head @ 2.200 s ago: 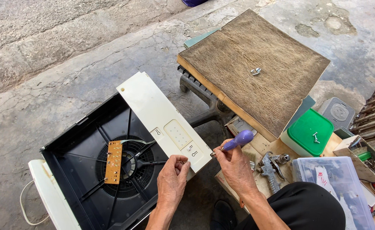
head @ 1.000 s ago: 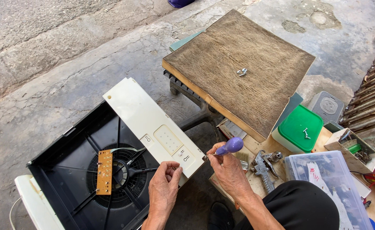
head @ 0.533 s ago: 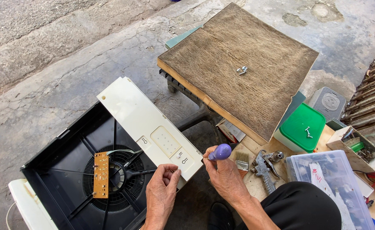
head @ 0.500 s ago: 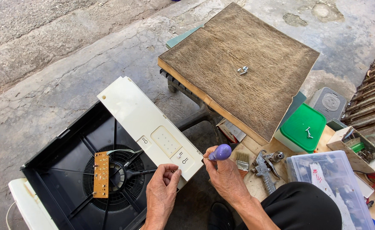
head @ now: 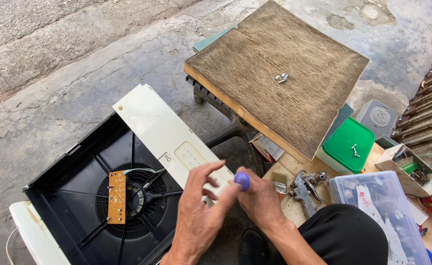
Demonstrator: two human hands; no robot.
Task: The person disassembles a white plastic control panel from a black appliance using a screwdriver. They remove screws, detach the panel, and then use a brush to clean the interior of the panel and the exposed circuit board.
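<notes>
An opened appliance lies on the concrete: a black housing (head: 78,181) with a round fan grille and a small brown circuit board (head: 117,197) on it. Its white control panel (head: 162,130) runs along the right edge. My right hand (head: 260,198) grips a screwdriver with a purple handle (head: 242,180), its tip hidden at the panel's near end. My left hand (head: 201,216) rests on that same end of the panel, fingers spread beside the screwdriver.
A worn wooden board (head: 279,73) on a dark stand holds a small metal part (head: 281,77). To the right sit a green-lidded box (head: 348,145), a clear plastic box (head: 382,206), a spray gun (head: 304,189), a brush (head: 279,180) and a grey round-faced object (head: 377,118).
My right hand has turned the screwdriver upright and pressed in against the panel's near end. My left hand has slid up beside it. The view has drifted slightly.
</notes>
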